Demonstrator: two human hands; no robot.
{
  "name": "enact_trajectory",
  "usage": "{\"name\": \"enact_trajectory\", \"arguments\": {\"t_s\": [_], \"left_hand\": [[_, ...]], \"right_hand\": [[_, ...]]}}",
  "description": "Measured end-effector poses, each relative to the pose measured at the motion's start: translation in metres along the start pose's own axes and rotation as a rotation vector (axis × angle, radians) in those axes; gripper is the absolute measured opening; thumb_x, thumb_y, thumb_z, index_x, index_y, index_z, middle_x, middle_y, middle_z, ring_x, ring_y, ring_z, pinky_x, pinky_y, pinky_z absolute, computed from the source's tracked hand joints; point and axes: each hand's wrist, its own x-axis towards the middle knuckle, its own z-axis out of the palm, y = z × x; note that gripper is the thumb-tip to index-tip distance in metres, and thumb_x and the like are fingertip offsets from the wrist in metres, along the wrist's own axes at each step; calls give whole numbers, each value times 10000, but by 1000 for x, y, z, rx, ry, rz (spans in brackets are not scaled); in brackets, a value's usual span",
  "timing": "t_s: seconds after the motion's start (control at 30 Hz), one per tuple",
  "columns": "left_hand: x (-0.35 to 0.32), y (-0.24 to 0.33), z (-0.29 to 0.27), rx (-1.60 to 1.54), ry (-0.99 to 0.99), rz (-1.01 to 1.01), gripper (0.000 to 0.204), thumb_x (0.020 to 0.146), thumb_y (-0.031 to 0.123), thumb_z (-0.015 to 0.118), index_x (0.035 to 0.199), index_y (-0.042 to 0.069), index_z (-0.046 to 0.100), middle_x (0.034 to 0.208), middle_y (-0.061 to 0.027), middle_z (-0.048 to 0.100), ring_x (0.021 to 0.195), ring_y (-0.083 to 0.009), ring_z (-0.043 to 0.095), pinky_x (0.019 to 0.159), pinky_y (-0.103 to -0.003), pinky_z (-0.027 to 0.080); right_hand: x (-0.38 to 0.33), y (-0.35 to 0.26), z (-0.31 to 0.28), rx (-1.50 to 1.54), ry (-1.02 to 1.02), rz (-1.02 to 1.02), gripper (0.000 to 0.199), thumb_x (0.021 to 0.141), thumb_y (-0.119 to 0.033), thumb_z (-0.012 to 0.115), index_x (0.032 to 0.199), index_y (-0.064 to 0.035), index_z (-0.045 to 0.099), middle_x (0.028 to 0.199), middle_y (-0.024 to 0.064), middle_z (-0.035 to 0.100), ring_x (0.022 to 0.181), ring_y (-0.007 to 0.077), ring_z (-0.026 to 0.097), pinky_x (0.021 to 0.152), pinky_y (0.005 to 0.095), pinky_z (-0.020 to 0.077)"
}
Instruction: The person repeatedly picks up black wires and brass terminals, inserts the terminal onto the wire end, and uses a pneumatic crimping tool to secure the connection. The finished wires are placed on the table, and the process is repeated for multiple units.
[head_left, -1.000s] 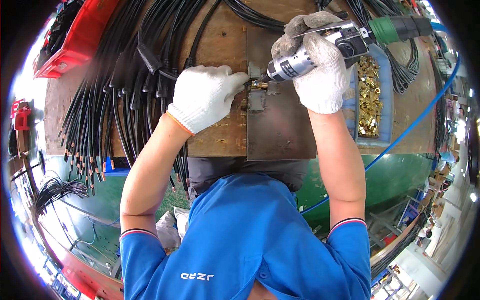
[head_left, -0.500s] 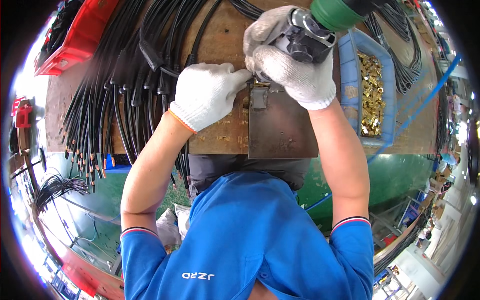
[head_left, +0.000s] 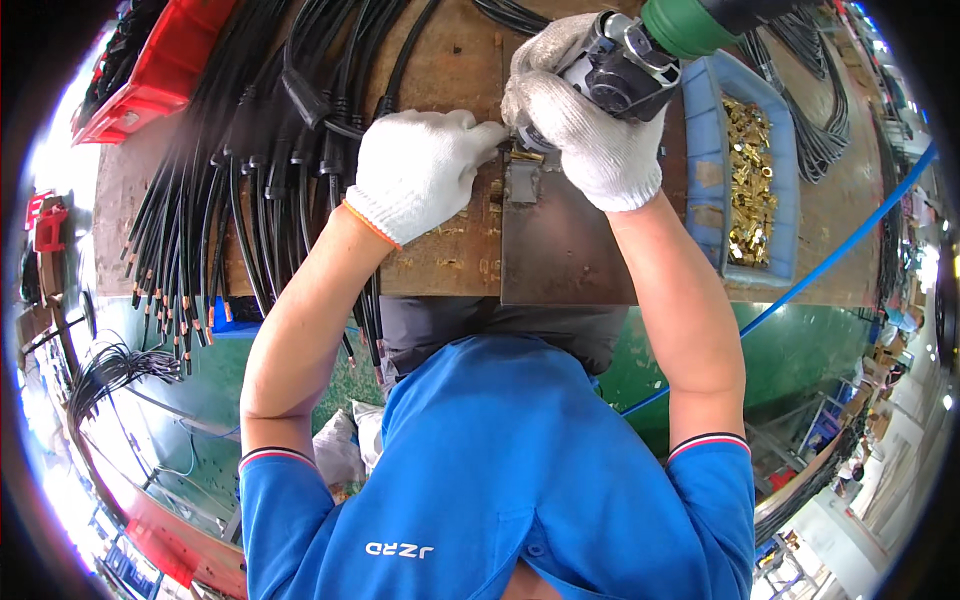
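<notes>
My right hand point(head_left: 592, 135), in a white knit glove, wraps round the silver-and-black head of a power tool point(head_left: 628, 85) with a green and black body. The tool sits over the far end of a dark metal plate point(head_left: 570, 255). My left hand point(head_left: 415, 165), gloved too, has its fingers closed at the plate's far left edge; what they pinch is hidden. Between the two hands a small brass piece point(head_left: 527, 156) lies beside a little grey block point(head_left: 522, 184) on the plate. Black cables point(head_left: 230, 160) with bare copper ends spread to the left of my left hand.
A blue bin point(head_left: 707, 165) of small brass terminals point(head_left: 750, 190) stands right of my right hand. At the far left is a red bin point(head_left: 165, 65). More black cables point(head_left: 825, 130) lie behind the blue bin. A blue hose point(head_left: 850, 255) crosses the wooden bench's right side.
My right hand and the tool have shifted slightly to the right, and more of the brass piece shows. The left hand keeps its closed pose. The whole view has shifted a little.
</notes>
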Motion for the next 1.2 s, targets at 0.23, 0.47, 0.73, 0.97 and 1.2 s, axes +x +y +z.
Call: {"name": "enact_trajectory", "arguments": {"t_s": [0.23,0.47,0.73,0.97,1.2], "left_hand": [[0,1,-4,-7,-24,-7,198,926,190,727,1117,178,776,881,-101,720,776,-351,728,688,-461,574],[0,-2,-12,2,-18,16,188,942,214,723,1113,166,786,859,-105,703,777,-352,717,692,-467,565],[11,27,-67,-172,-79,-66,179,927,177,754,1085,103,799,876,-154,748,825,-361,745,739,-447,582],[8,44,-58,-115,-62,-6,196,925,221,756,1077,105,797,844,-146,759,754,-354,748,678,-449,582],[1,37,-52,-90,-22,-79,195,927,219,763,1083,106,791,849,-141,756,759,-346,749,683,-445,583]], "right_hand": [[7,-22,1,-275,-24,-57,229,870,64,763,1079,-6,703,983,132,780,777,194,748,698,335,618],[9,-121,7,-77,141,-202,203,890,34,701,1049,-71,631,932,136,703,759,229,698,652,368,602],[-8,-201,-179,-624,747,181,205,965,-310,793,944,-129,699,715,12,639,477,153,563,471,305,489],[-46,-168,-274,-1315,731,294,491,873,-381,868,1161,2,755,934,101,760,797,205,689,764,356,534],[-40,-138,-141,-1645,588,-197,435,994,-405,760,1250,-53,755,1182,142,769,1108,293,715,998,411,554]]}}
